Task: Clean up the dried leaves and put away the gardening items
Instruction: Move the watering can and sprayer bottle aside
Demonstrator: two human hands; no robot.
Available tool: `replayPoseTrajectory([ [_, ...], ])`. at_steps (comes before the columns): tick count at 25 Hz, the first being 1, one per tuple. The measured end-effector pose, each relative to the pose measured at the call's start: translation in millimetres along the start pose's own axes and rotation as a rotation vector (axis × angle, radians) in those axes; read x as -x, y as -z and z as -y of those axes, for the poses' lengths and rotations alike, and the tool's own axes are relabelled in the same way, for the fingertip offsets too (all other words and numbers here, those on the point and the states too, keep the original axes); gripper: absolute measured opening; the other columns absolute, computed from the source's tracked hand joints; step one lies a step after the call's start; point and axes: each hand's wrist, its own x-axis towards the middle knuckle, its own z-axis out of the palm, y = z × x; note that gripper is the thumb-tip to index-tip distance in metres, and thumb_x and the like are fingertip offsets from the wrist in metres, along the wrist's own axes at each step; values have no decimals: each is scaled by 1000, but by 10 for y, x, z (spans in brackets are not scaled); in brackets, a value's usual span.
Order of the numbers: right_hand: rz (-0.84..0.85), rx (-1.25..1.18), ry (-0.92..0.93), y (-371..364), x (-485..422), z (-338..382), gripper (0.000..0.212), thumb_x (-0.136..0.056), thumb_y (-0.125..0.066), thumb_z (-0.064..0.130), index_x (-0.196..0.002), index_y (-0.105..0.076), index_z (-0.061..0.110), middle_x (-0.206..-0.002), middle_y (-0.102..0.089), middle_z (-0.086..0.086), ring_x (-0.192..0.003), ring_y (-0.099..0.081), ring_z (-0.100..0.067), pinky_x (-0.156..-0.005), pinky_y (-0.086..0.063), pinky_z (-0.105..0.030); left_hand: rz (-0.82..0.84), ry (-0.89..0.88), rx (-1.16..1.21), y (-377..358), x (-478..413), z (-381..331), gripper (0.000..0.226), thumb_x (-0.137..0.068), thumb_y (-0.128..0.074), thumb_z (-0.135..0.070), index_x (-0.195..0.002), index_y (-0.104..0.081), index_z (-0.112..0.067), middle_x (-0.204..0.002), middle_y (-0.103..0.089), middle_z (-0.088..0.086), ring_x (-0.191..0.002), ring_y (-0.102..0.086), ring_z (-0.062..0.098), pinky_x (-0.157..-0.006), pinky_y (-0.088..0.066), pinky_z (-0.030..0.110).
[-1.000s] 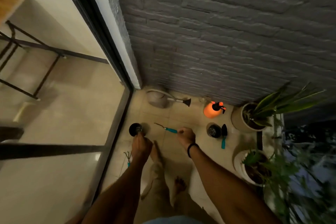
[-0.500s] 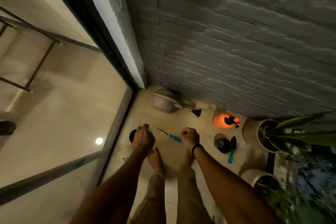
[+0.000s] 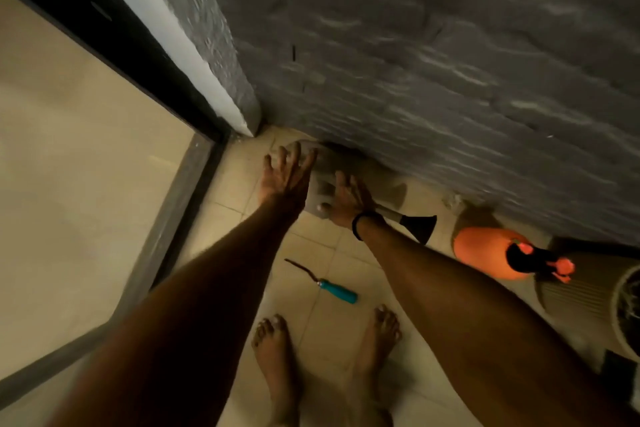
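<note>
Now going for the watering can (image 3: 325, 166), tucked in the corner at the foot of the brick wall (image 3: 450, 62). Reaching in with the left hand (image 3: 287, 173), fingers spread wide beside its body; laying the right hand (image 3: 346, 199) on it near the spout, clasped or not, cannot tell. Next, probably: closing firmly and lifting level. Gone since half a second ago: two fists hanging by the teal-handled tool (image 3: 337, 291), now left behind on the tiles.

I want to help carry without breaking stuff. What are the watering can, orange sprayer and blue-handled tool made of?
Watering can: probably matte grey plastic, black spout head; blur leaves it open. Orange spray bottle: smooth plastic, bright and slightly translucent-looking. Hand tool: thin dark metal blade, smooth teal handle, likely plastic.
</note>
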Motion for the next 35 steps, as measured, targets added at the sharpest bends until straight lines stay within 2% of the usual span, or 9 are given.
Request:
replayPoseTrajectory([
  [4, -110, -207, 139, -255, -8, -245, 35, -96, -55, 29, -126, -52, 12, -115, -62, -16, -110, -58, -34, -88, -49, -44, -14, -48, 2, -461, -203, -54, 72, -92, -58, -38, -153, -21, -30, -160, -20, 10, -146, -19, 35, -119, -20, 53],
  [8, -107, -209, 198, -25, 896, -349, 42, -90, -41, 39, -119, -59, 15, -109, -63, -14, -106, -56, -31, -87, -47, -41, -165, -156, 143, -203, 574, -107, 39, -94, -52, -43, -128, -54, -25, -123, -58, 4, -113, -54, 25, -101, -37, 43],
  [11, -112, -119, 275, 454, 1701, -166, 12, -83, -56, 23, -94, -59, 18, -91, -62, -7, -91, -58, -29, -82, -49, -38, -37, -159, 244, 380, 1485, -30, 31, -95, -50, -41, -118, -60, -23, -112, -64, 3, -105, -60, 26, -92, -42, 39],
  [15, -32, -22, 329, 1322, 2886, 360, 9, -75, -59, 26, -79, -55, 18, -79, -63, -9, -81, -60, -34, -73, -50, -37, 97, 2, 419, 1197, 2812, 161, 28, -92, -55, -44, -102, -65, -21, -99, -70, 6, -94, -66, 30, -76, -50, 38],
  [19, 120, 27, 345, 1849, 3895, 834, 15, -73, -57, 35, -74, -47, 24, -86, -65, -10, -87, -62, -34, -68, -46, -35, -119, 7, 543, 1586, 3988, 319, 32, -87, -51, -48, -83, -66, -19, -67, -66, 5, -58, -66, 26, -45, -46, 27],
  [23, 227, 103, 411, 2086, 4566, 1192, 10, -72, -57, 31, -74, -50, 24, -82, -63, -5, -85, -64, -31, -64, -42, -29, -102, 217, 597, 1969, 4876, 352, 32, -90, -56, -44, -101, -69, -18, -97, -69, 5, -92, -66, 26, -77, -51, 32],
  [28, 310, 347, 676, 2097, 5005, 1579, 11, -68, -55, 32, -75, -54, 24, -84, -65, -3, -82, -63, -29, -72, -55, -34, -217, 528, 716, 2057, 5839, 216, 26, -89, -62, -40, -93, -70, -16, -96, -71, 11, -93, -64, 31, -77, -47, 36],
  [32, 324, 508, 919, 1813, 5578, 1761, 8, -71, -57, 30, -77, -57, 26, -89, -64, -6, -84, -62, -30, -66, -46, -30, -306, 826, 842, 1839, 6715, -231, 22, -89, -67, -35, -88, -71, -14, -92, -72, 15, -90, -65, 34, -72, -45, 38],
  [35, 369, 635, 1078, 1531, 6005, 1808, 17, -71, -57, 28, -85, -65, 22, -90, -66, -5, -88, -63, -29, -70, -52, -34, -328, 1005, 919, 1629, 7272, -551, 19, -88, -65, -30, -97, -73, -15, -97, -74, 14, -95, -66, 33, -77, -45, 36],
])
